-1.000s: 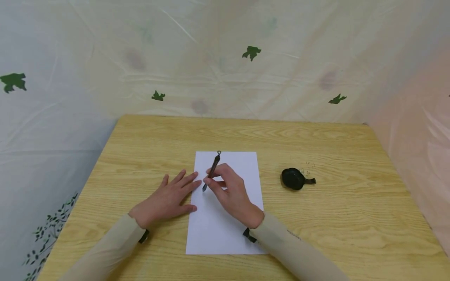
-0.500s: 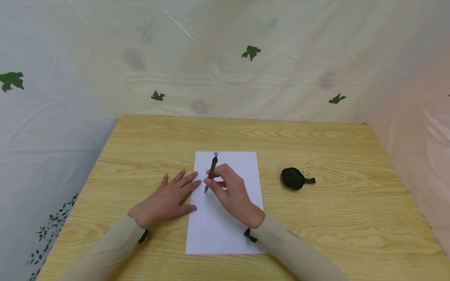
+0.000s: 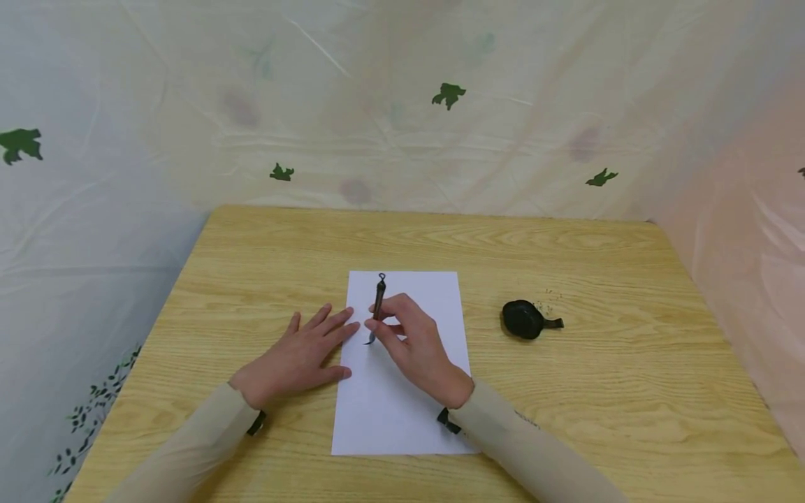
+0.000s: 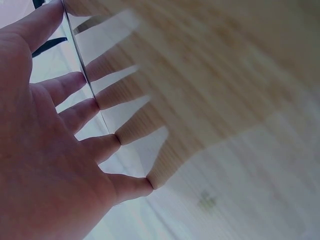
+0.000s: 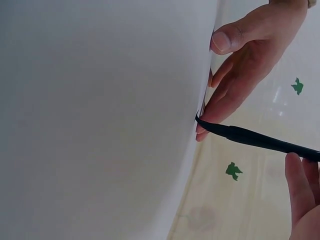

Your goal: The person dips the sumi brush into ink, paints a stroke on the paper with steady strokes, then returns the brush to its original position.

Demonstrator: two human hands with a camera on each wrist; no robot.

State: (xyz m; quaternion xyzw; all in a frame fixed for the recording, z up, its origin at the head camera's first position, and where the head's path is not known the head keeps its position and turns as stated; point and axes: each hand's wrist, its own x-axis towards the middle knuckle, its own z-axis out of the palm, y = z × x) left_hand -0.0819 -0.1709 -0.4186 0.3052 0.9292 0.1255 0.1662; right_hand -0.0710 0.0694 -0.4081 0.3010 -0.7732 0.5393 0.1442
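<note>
In the head view, a sheet of white paper (image 3: 377, 419) lies upright on the wooden table. My right hand (image 3: 418, 342) pinches a dark writing brush (image 3: 379, 297) between thumb and fingers over the paper's left part. A small loop tops the handle. The right wrist view shows the bristle tip (image 5: 201, 121) bent against the paper. My left hand (image 3: 302, 356) rests palm down with fingers spread, thumb and nearest fingertips on the paper's left edge, the others on the wood. In the left wrist view, its fingertips (image 4: 132, 187) meet the shiny tabletop.
Right of the paper sits a small black dish (image 3: 522, 320) with a short handle pointing right. Dark specks (image 3: 548, 302) lie on the table just behind it. A pale curtain (image 3: 377, 126) with green bird shapes closes off the back and sides.
The brush tip has shifted slightly to the right and the handle has swung left, standing more upright, with the bristles now bending at the paper. My left hand stays in place.
</note>
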